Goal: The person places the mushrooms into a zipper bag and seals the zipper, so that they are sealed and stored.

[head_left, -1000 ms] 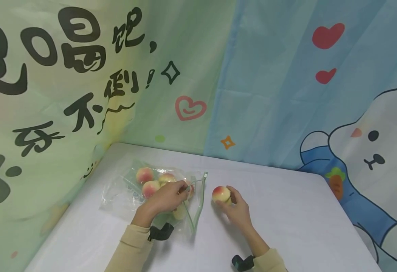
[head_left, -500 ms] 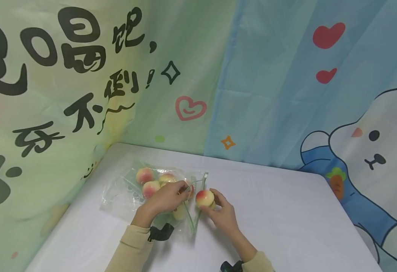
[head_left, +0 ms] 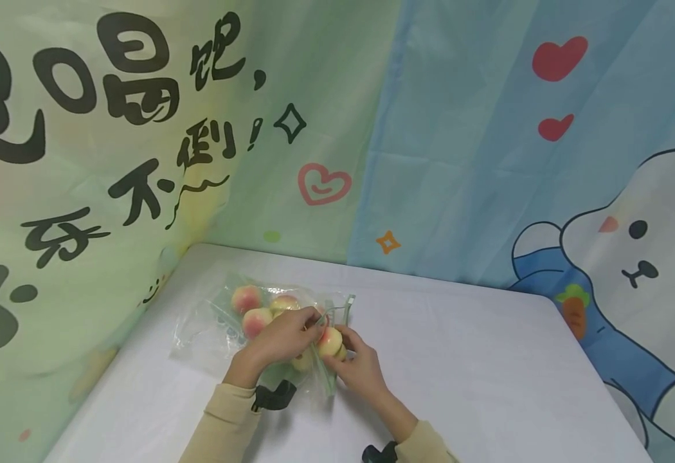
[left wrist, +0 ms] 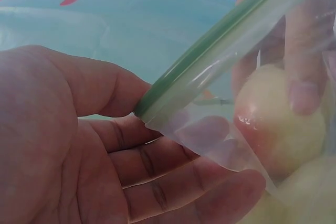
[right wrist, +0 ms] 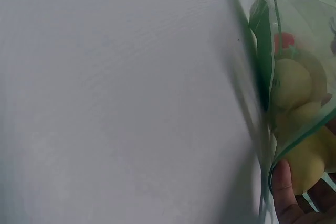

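Note:
A clear zip bag (head_left: 195,334) with a green zip edge lies on the table, several red-and-yellow peaches (head_left: 256,321) inside it. My left hand (head_left: 282,335) pinches one corner of the green zip edge (left wrist: 210,40) between thumb and forefinger, holding the mouth apart. With curled fingers my right hand (head_left: 363,372) grips another peach (head_left: 330,342) at that mouth. Seen from the left wrist, this peach (left wrist: 273,124) and the fingers on it show through the clear plastic. The right wrist view has the peach (right wrist: 307,163) partly under the bag's green edge.
The white table (head_left: 488,379) extends to the right of the bag. Behind it hangs a printed cloth backdrop (head_left: 447,161) with hearts, lettering and a cartoon animal. A dark wrist camera mount (head_left: 275,394) sits at the left cuff, another (head_left: 379,453) at the right cuff.
My right hand has moved left with the peach, from beside the bag to its mouth. The left hand has kept its hold on the zip edge in the same spot.

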Motion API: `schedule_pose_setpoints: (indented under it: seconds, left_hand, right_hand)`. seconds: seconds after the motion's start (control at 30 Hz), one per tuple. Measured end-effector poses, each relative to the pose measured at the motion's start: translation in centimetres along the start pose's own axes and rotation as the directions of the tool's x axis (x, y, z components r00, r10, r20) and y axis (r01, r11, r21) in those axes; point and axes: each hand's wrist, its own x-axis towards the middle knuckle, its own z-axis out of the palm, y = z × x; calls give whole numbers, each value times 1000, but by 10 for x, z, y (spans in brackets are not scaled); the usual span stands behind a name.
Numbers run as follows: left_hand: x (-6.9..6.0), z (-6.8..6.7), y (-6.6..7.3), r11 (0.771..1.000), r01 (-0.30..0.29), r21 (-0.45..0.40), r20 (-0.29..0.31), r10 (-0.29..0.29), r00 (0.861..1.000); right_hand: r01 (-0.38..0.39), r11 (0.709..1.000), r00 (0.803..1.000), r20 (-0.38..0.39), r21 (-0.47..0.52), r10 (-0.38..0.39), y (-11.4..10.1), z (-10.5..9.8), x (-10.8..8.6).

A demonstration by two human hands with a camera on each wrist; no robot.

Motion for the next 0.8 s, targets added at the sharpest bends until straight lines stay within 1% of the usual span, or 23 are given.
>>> schedule_pose_setpoints:
  seconds: [0.13, 0.2, 0.3, 0.43, 0.53, 0.63, 0.8]
  left_hand:
    - [0, 0, 0, 1000, -22, 18, -13, 22, 1000]
    - [0, 1, 0, 999, -25, 22, -14, 25, 1000]
    - [0, 1, -1, 1000, -19, 15, -11, 19, 1000]
    - [-1, 1, -2, 1000, -16, 8, -11, 16, 1000]
    - [-2, 1, -2, 1000, -21, 11, -13, 21, 1000]
    - [-2, 0, -2, 1000, -22, 5, -13, 22, 1000]
    - [-2, -1, -1, 999, -26, 22, -13, 26, 1000]
  right_hand:
    - [20, 1000, 1000, 3, 18, -21, -2, 4, 2]
    - [16, 999, 1000, 11, 29, -17, -2, 5, 4]
    - [17, 999, 999, 45, 40, -19, -1, 7, 6]
    - [0, 999, 994, 107, 45, -5, -1, 10, 9]
    - [-18, 999, 990, 138, 47, 12, -3, 12, 11]
    - [-25, 999, 989, 148, 38, 19, -5, 14, 14]
    - [-19, 999, 989, 146, 31, 15, -8, 15, 15]
